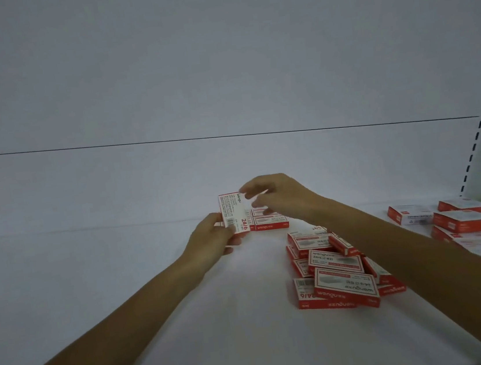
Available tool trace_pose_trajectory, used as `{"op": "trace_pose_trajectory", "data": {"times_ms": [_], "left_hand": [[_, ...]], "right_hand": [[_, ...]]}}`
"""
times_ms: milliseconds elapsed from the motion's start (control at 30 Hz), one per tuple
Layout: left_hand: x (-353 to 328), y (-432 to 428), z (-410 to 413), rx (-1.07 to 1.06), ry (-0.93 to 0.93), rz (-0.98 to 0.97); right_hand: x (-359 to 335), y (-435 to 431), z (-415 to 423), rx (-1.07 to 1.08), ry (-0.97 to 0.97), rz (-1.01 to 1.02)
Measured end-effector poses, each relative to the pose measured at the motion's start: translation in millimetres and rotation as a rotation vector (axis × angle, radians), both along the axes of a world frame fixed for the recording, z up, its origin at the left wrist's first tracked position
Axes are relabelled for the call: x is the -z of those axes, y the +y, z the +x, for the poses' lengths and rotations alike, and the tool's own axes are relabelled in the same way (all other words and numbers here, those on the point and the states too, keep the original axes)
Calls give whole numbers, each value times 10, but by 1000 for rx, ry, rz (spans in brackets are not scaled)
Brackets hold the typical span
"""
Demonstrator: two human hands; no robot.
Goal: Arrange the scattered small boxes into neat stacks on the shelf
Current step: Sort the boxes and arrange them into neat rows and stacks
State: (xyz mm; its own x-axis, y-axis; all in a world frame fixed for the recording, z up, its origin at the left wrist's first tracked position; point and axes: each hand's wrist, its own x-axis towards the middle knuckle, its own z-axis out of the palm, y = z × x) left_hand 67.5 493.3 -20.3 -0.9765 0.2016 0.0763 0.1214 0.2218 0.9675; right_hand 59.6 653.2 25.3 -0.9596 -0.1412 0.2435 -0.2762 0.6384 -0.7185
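The left hand (210, 242) gripped a small red-and-white box (234, 213) by its lower end, above the white shelf (160, 328). The box stood upright, long axis vertical, its printed face towards the camera, with "wengu" and "24/6" running sideways beside a barcode. The right hand (275, 196) curled at the box's top corner; blur hid whether it pinched. Just behind lay a low flat stack (270, 221). Rightwards sprawled a loose pile (336, 270), its "wengu" and "24/6" upside down, then more boxes (465, 220).

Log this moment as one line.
left hand: holds red-and-white cardboard box | right hand: pinches its top corner | box pile: unstacked
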Motion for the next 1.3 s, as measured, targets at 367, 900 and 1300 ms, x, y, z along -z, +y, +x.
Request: {"op": "trace_pose_trajectory", "data": {"times_ms": [367,900,1300], "left_hand": [[-2,-143,-93,-5,138,-86],[112,-218,-149,28,122,53],[238,-358,-240,-58,307,-479]], "right_hand": [[71,-176,-40,-63,-209,-254],[280,-182,76,-32,52,218],[404,-110,57,15,102,600]]}}
